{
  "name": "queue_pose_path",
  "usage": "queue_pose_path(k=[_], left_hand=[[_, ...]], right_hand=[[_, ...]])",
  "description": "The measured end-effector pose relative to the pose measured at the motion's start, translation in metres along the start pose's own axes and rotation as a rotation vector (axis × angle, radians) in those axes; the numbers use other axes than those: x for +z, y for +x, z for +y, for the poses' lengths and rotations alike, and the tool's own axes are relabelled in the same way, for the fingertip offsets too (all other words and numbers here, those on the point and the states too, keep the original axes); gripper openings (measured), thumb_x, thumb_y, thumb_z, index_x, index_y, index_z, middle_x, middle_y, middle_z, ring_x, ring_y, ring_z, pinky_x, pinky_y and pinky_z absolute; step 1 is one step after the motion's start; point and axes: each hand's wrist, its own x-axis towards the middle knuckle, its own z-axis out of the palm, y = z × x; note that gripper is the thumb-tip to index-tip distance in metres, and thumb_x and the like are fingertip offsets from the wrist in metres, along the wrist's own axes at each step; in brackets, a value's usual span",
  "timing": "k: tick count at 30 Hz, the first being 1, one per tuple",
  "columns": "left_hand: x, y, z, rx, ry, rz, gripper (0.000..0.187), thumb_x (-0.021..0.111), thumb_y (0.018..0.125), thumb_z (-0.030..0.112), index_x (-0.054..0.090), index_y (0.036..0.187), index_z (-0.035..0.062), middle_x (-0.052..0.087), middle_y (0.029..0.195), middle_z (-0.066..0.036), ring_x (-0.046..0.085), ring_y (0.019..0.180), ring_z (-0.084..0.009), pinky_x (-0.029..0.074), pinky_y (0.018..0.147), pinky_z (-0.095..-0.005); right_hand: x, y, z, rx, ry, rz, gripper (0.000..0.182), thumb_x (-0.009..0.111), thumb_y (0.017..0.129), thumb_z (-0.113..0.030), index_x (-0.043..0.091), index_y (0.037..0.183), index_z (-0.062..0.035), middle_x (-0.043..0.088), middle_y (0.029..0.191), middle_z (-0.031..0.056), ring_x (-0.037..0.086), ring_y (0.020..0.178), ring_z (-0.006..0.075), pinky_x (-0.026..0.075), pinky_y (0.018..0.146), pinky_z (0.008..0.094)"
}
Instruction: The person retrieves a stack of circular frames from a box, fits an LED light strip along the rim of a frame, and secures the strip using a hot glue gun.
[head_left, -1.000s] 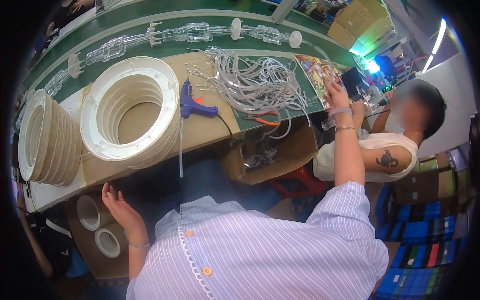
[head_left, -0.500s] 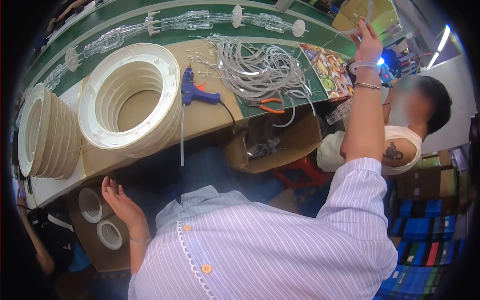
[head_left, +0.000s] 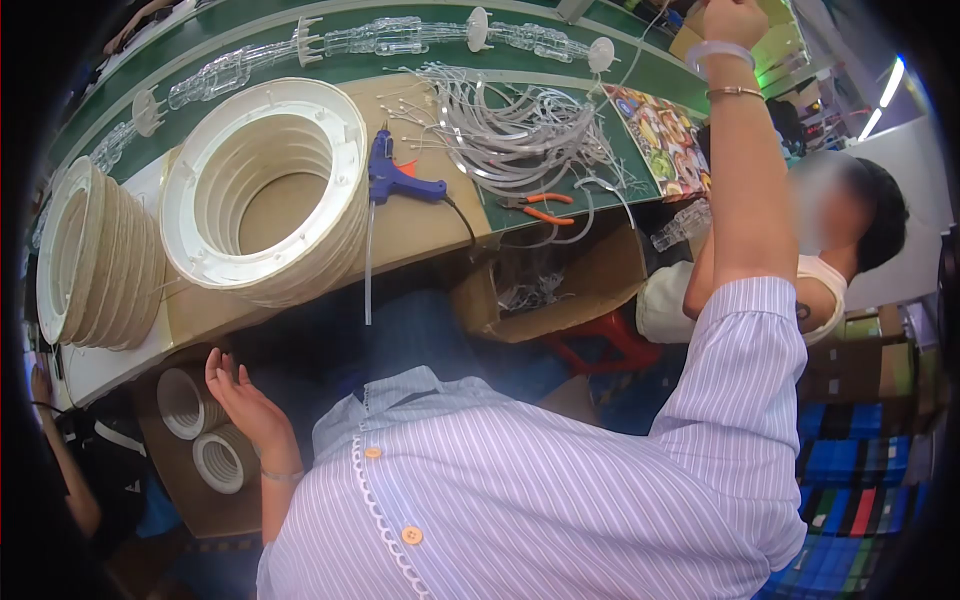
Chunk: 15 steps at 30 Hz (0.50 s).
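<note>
My left hand (head_left: 245, 398) is raised below the table's front edge, fingers apart, holding nothing. Above it on the table stands a large white ribbed ring-shaped piece (head_left: 338, 190). My right hand (head_left: 733, 22) is lifted high at the top right, with its fingertips cut off by the frame edge; a thin strand (head_left: 640, 45) runs near it. A blue glue gun (head_left: 392, 178) lies mid-table, a clear stick pointing down over the edge. Right of it are a heap of clear tubes (head_left: 500, 140) and orange-handled pliers (head_left: 545, 208).
A second ribbed piece (head_left: 118, 265) stands at the left. Clear plastic parts (head_left: 390, 36) line the table's back. Below the front edge sits an open cardboard box (head_left: 570, 300). A co-worker (head_left: 825, 290) sits at the right; another person's arm (head_left: 72, 470) shows at lower left.
My right hand has moved up, partly out of view, and the forearm has shifted slightly right. My left hand has barely moved.
</note>
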Motion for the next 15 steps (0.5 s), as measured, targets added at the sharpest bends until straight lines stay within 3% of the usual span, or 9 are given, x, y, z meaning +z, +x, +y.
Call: queue_pose_path(k=[8, 11, 15], left_hand=[[0.002, -0.001, -0.002, 0.000, 0.006, 0.009, 0.031, 0.033, 0.090, 0.023, 0.039, 0.116, 0.0071, 0.039, 0.119, -0.004, 0.035, 0.111, -0.0147, 0.027, 0.091, -0.0294], [0.004, -0.002, -0.001, -0.006, -0.013, 0.016, 0.031, 0.033, 0.090, 0.023, 0.039, 0.116, 0.0074, 0.039, 0.119, -0.004, 0.035, 0.111, -0.0145, 0.027, 0.091, -0.0290], [0.004, -0.001, -0.003, -0.017, -0.008, 0.010, 0.031, 0.033, 0.091, 0.024, 0.039, 0.117, 0.0076, 0.039, 0.119, -0.003, 0.035, 0.111, -0.0141, 0.027, 0.091, -0.0283]], right_hand=[[0.008, 0.050, -0.001, -0.057, -0.103, 0.143, 0.015, 0.056, 0.078, -0.010, 0.064, 0.087, -0.0004, 0.057, 0.063, -0.0002, 0.047, 0.052, 0.0058, 0.038, 0.048, 0.0210], [0.010, 0.041, 0.008, -0.042, -0.332, 0.029, 0.016, 0.056, 0.078, -0.011, 0.064, 0.087, 0.0002, 0.058, 0.064, 0.0005, 0.049, 0.053, 0.0066, 0.039, 0.050, 0.0205], [0.011, 0.041, 0.011, -0.089, -0.235, -0.004, 0.016, 0.058, 0.077, -0.011, 0.063, 0.085, 0.0014, 0.058, 0.063, 0.0034, 0.051, 0.052, 0.0094, 0.040, 0.048, 0.0213]])
